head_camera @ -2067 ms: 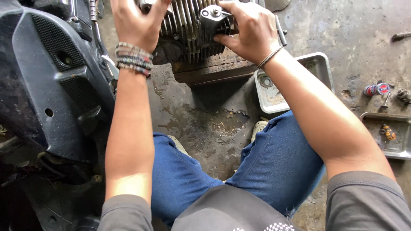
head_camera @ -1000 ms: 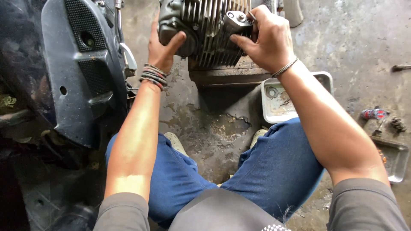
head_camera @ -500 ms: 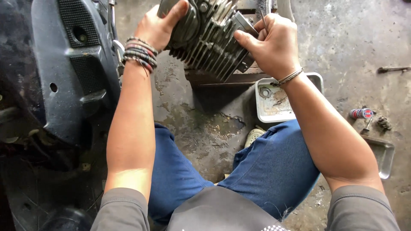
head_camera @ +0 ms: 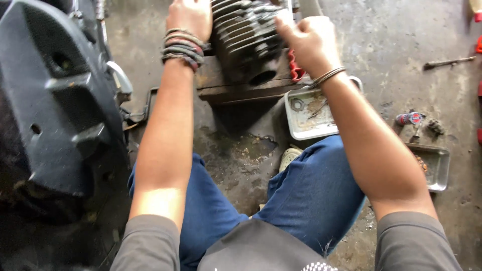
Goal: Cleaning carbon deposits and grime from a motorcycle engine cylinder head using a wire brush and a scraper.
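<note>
The person squats on the concrete floor (head_camera: 391, 45) with both arms stretched forward to a finned engine cylinder (head_camera: 246, 35), dark grey and greasy, which sits on a wooden block (head_camera: 241, 90) at the far edge of the view. The block lifts the part clear of the wet, stained floor and brings it within easy reach of someone crouched low.

The left hand (head_camera: 188, 15) lies against the cylinder's left flank, wrist stacked with beaded bracelets (head_camera: 183, 47); its fingers run out of the top of the picture, so I cannot tell how they close. The right hand (head_camera: 306, 37) is curled tight at the cylinder's right side, fingers clenched as if around something small, though what they pinch is hidden. With a hand on each side, the heavy casting looks steadied against rolling off the block.

Just beside the block's right corner a shallow metal tray (head_camera: 296, 128) holds a ring-shaped piece and some scraps, close enough for the right hand to drop parts in. A second tray (head_camera: 437, 173) lies farther right, near a red-and-blue handled tool (head_camera: 409, 119). A black motorcycle panel (head_camera: 55, 100) crowds the left side.
</note>
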